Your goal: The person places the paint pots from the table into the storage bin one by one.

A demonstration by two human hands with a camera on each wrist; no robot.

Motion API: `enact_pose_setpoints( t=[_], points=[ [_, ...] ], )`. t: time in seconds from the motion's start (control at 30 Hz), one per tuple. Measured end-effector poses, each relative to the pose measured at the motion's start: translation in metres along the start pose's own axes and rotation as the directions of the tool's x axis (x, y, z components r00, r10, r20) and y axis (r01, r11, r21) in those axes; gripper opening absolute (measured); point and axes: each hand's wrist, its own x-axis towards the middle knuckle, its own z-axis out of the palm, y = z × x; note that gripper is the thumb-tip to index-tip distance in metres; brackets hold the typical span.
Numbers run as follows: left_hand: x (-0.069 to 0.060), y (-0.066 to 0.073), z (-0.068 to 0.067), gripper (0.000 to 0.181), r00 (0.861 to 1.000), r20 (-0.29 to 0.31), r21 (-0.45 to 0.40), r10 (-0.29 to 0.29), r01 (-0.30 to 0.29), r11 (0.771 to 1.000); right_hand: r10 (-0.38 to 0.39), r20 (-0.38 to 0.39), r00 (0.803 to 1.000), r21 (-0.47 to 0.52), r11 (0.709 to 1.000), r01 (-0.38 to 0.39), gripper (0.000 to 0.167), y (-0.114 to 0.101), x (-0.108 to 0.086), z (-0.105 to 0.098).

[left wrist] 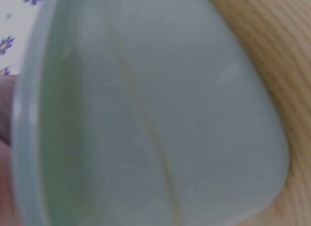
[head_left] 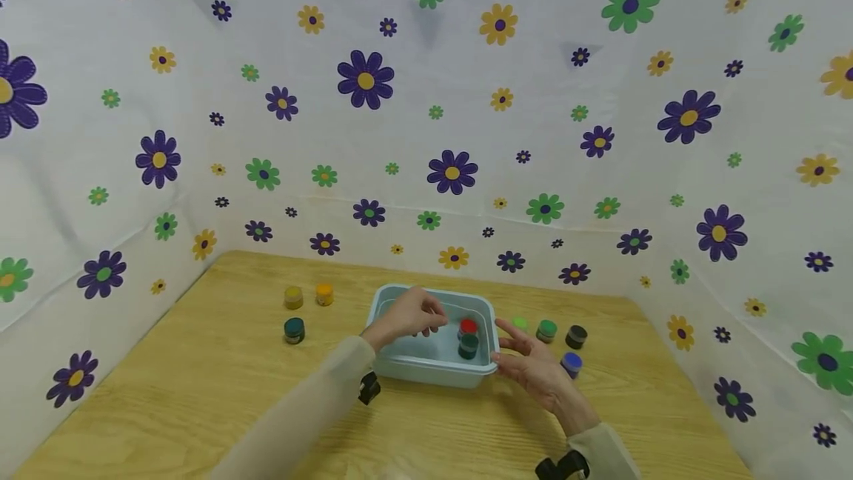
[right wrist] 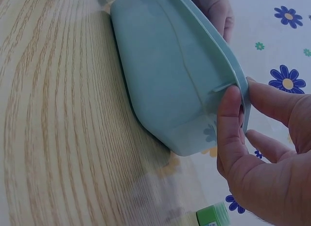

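Observation:
A light-blue plastic basin (head_left: pixel 426 372) stands on the wooden table. Inside, at its right end, are a small paint jar with a red lid (head_left: pixel 469 327) and one with a dark green lid (head_left: pixel 468 347). My left hand (head_left: pixel 412 313) hangs over the basin with fingers loosely bent, left of the red-lidded jar; no object shows in it. The left wrist view mostly shows the basin's outer wall (left wrist: pixel 194 114), with part of the hand at the left edge. My right hand (right wrist: pixel 272 158) pinches the basin's rim between thumb and fingers at the right end.
Left of the basin stand yellow (head_left: pixel 293 298), orange (head_left: pixel 324 295) and dark teal (head_left: pixel 294 330) jars. On the right are light green (head_left: pixel 520 324), green (head_left: pixel 546 330), black (head_left: pixel 576 336) and blue (head_left: pixel 571 364) ones. A flower-patterned cloth (head_left: pixel 413 132) hangs around the table.

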Motion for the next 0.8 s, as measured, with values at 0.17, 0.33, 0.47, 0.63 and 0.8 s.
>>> enact_pose_setpoints(
  t=[0.17,0.33,0.47,0.63,0.8],
  points=[
    [-0.002,-0.001,-0.016,0.02,0.999,-0.018,-0.04,0.028,-0.029,0.999,-0.003,-0.019,1.0,-0.004,1.0,0.003,0.073,-0.001,-0.001,-0.004],
    [-0.003,-0.009,-0.029,0.023,0.996,-0.088,-0.073,0.024,-0.031,0.997,-0.008,-0.029,1.0,-0.013,1.0,0.008,0.071,-0.002,-0.003,-0.007],
    [-0.009,-0.016,-0.04,0.026,0.993,-0.117,-0.118,-0.008,-0.006,0.993,-0.007,-0.019,1.0,-0.013,1.0,0.007,0.073,-0.002,-0.002,-0.007],
    [-0.018,-0.027,-0.052,0.022,0.992,-0.123,-0.102,-0.026,0.013,0.995,-0.005,-0.01,1.0,-0.007,1.0,0.005,0.073,-0.001,0.0,-0.004],
    [-0.029,-0.04,-0.068,0.023,0.991,-0.117,-0.119,-0.058,0.044,0.992,-0.004,-0.012,1.0,-0.009,1.0,0.004,0.072,0.0,0.002,0.0]
  ],
)
